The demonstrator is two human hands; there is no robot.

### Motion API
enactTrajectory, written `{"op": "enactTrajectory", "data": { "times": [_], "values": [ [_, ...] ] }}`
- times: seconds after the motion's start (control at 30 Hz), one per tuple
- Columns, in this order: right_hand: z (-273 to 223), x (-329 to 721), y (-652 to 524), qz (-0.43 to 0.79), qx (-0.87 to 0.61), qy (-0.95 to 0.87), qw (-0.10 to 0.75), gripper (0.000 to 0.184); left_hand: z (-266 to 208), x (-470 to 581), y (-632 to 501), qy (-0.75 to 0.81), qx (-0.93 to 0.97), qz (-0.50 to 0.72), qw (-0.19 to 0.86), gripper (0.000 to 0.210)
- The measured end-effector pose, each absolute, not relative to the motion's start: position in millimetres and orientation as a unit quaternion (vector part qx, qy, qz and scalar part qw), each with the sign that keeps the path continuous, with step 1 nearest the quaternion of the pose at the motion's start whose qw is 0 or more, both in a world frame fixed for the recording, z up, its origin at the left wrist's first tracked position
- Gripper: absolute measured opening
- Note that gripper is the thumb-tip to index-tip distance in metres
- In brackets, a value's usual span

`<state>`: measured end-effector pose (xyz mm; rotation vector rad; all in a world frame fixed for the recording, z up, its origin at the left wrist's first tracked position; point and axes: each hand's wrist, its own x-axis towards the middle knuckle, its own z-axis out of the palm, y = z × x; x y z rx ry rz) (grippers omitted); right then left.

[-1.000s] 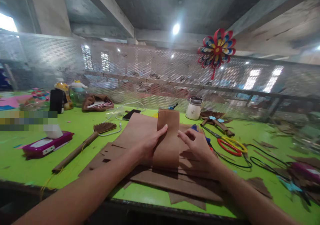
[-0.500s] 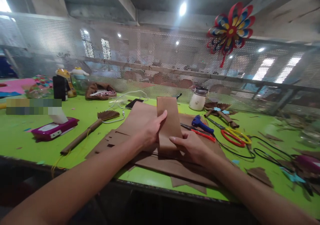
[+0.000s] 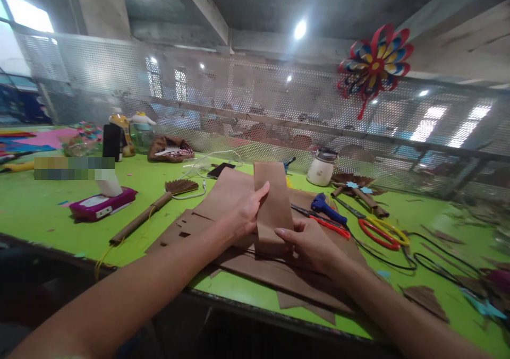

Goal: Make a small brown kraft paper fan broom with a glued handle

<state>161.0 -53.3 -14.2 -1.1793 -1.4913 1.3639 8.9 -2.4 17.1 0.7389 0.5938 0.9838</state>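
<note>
A folded strip of brown paper (image 3: 273, 205) stands tilted up between my two hands. My left hand (image 3: 252, 207) grips its left edge, thumb flat on the front face. Lower down, my right hand (image 3: 306, 239) pinches the right edge, with the thumb on the front and the fingers behind, partly hidden. Beneath them lie brown paper sheets (image 3: 223, 189), some with cut notches at the left. Right of the strip rest scissors with red handles (image 3: 332, 227) and a blue-handled tool (image 3: 327, 210), close to my right hand.
On the green table (image 3: 131, 199) are a brown paper fan with a rolled handle (image 3: 137, 223), a purple tissue pack (image 3: 103, 204), a white jar (image 3: 321, 168) and red-yellow scissors (image 3: 382, 231) beside a black cable. A perforated metal screen (image 3: 239, 99) rises behind, with a paper flower ornament (image 3: 376, 66) hanging.
The whole view has shifted slightly, so things sit a little lower and further right. Both hands keep their hold on the paper strip, which looks much the same.
</note>
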Motion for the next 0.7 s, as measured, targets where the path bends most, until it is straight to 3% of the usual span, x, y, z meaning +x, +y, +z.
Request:
{"op": "enactTrajectory", "data": {
  "times": [0.53,0.7],
  "values": [
    [-9.2,161.3,-58.7,0.575,-0.428,-0.592,0.369,0.033,19.2,1.8,2.9,0.247,0.351,0.412,0.804,0.051],
    [-9.9,163.3,-53.3,0.46,-0.456,-0.603,0.466,0.035,19.7,-0.4,3.1,0.238,0.372,0.42,0.792,0.048]
  ]
}}
